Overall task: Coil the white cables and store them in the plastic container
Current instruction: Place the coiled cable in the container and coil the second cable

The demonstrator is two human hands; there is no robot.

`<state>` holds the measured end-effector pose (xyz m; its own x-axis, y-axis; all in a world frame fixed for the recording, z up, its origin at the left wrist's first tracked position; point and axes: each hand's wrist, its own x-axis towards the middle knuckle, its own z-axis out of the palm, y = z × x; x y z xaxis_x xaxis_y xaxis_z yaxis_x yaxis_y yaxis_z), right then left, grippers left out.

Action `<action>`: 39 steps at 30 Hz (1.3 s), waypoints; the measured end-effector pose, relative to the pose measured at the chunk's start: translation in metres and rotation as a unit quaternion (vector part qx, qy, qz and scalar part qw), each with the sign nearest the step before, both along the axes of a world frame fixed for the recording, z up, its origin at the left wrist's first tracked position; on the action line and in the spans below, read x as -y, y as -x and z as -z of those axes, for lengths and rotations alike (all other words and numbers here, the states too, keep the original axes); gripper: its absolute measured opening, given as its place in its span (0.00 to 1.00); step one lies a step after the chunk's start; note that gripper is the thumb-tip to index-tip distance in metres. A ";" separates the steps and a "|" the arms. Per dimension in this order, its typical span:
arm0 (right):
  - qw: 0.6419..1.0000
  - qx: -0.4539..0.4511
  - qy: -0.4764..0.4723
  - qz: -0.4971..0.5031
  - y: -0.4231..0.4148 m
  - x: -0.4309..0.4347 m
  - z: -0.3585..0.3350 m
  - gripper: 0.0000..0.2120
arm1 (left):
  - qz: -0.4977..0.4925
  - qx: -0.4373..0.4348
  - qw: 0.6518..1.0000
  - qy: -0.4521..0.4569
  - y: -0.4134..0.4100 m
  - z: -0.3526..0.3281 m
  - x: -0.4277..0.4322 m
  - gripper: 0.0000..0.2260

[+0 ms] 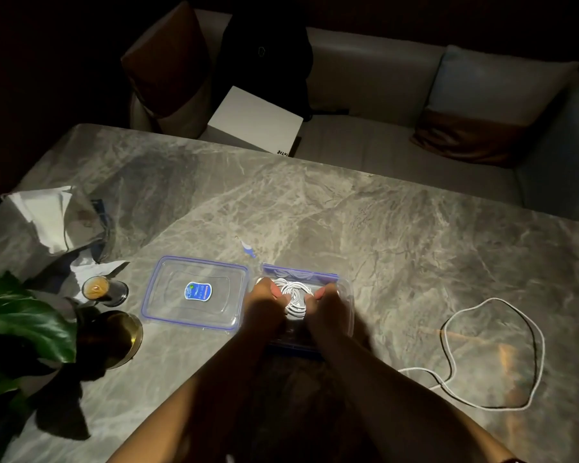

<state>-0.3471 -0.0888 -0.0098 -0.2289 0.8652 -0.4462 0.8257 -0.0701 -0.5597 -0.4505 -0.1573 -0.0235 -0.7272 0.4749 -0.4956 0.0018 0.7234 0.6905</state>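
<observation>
Both hands, left hand (264,297) and right hand (328,300), pinch a coiled white cable (293,295) inside the plastic container (346,297) at lower centre. One loose cable (502,354) at lower right is not yet coiled; the lid (194,292) lies off, just left.

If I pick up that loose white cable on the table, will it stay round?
Probably not. The cable lies in a wobbly, uneven loop, so it looks floppy and would likely droop into a dangling strand. It is thin, so probably light. One end trails off the loop and may drag.
</observation>
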 end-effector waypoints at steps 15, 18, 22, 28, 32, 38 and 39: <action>0.968 -0.097 0.203 0.108 0.007 -0.006 0.005 0.06 | 0.039 -0.006 0.997 0.061 -0.002 0.003 -0.005 0.12; 0.959 -0.112 0.239 0.101 0.006 -0.007 0.001 0.08 | 0.030 0.003 0.999 0.038 -0.001 -0.003 -0.007 0.10; 0.958 -0.126 0.249 0.062 -0.001 -0.005 -0.018 0.10 | 0.050 -0.046 0.996 0.053 0.002 -0.011 -0.004 0.05; 0.978 -0.086 0.186 -0.033 -0.018 -0.007 -0.036 0.14 | 0.110 -0.055 0.991 0.058 0.000 -0.032 0.006 0.05; 0.984 -0.044 0.115 -0.131 -0.034 -0.006 -0.056 0.20 | 0.162 -0.077 0.983 0.041 -0.007 -0.050 0.013 0.05; 0.966 0.001 0.032 -0.256 -0.052 -0.002 -0.083 0.25 | 0.243 -0.143 0.959 0.030 -0.022 -0.085 0.025 0.14; 0.961 0.009 0.017 -0.275 -0.054 -0.001 -0.088 0.26 | 0.255 -0.150 0.955 0.026 -0.025 -0.091 0.027 0.14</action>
